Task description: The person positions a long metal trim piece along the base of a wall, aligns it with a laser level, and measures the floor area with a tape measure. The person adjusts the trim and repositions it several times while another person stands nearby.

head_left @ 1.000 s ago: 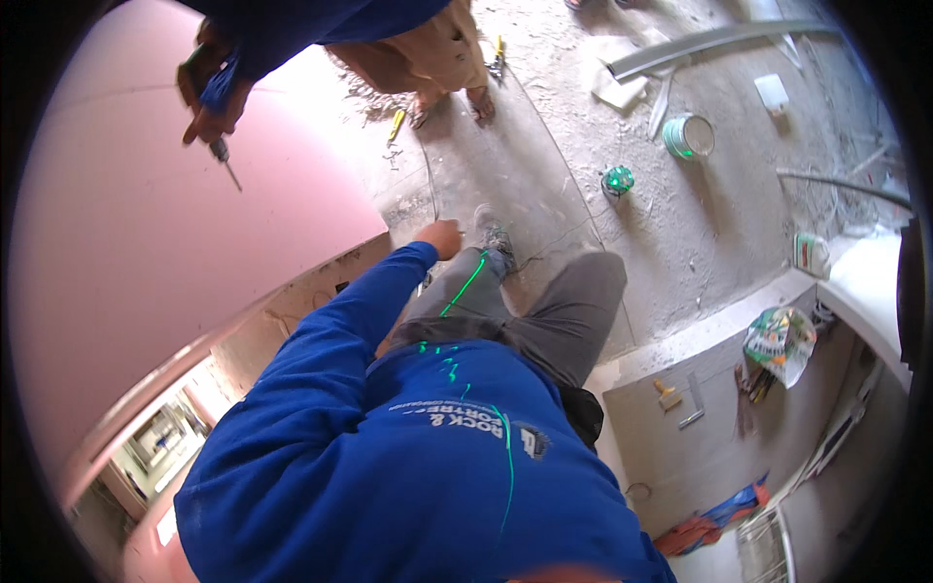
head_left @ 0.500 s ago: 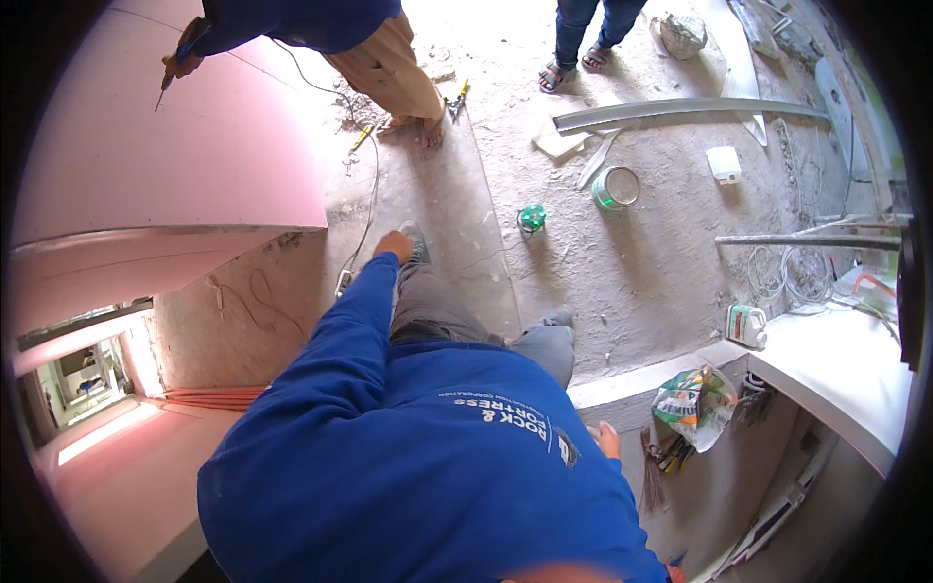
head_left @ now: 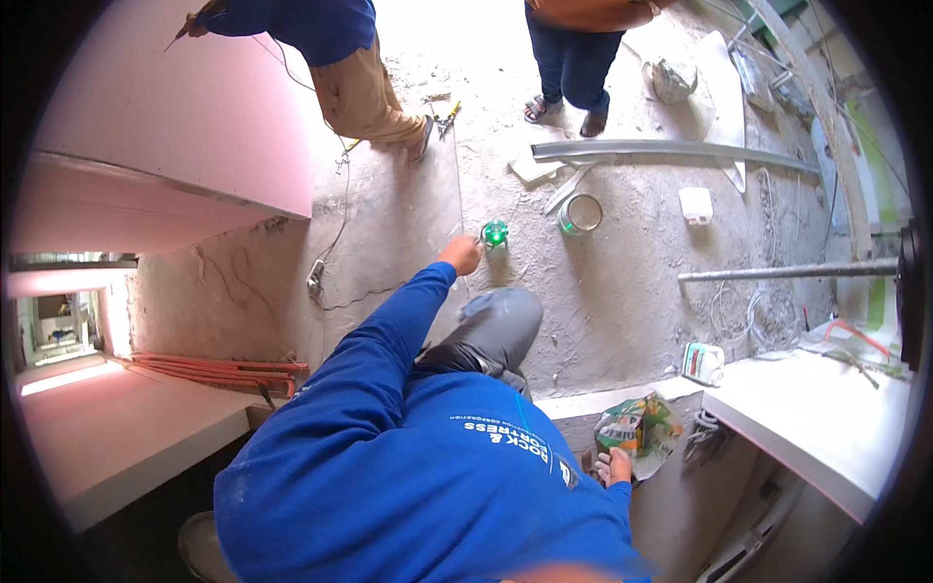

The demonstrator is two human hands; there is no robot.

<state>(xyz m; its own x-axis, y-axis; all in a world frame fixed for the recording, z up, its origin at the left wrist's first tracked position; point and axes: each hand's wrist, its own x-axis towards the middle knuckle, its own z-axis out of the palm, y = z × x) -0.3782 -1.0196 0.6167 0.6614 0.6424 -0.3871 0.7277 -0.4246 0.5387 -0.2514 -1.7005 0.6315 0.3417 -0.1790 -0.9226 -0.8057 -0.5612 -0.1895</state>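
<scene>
My left hand (head_left: 462, 255) is stretched forward with its fingers curled closed; whether anything is inside them is hidden. In the picture it lies just left of a small round device glowing green (head_left: 495, 233), which stands on the floor; I cannot tell whether they touch. My right hand (head_left: 612, 468) hangs low at my right side, its fingers loosely bent and apart, with nothing seen in it. Behind that hand shows a crumpled green, white and orange plastic bag (head_left: 649, 424). A metal can (head_left: 580, 214) stands on the floor beyond the green device.
Large pink boards (head_left: 224, 126) rise at the left, with a co-worker (head_left: 355, 92) holding a tool beside them. Another person (head_left: 573, 58) stands ahead. A metal channel (head_left: 671, 149) and a white container (head_left: 696, 205) lie right. A white jug (head_left: 703, 363) sits by a pale ledge (head_left: 797, 398).
My left arm has swung forward and right, toward the green device. My right hand now shows in front of the plastic bag. The person ahead shows more of the body.
</scene>
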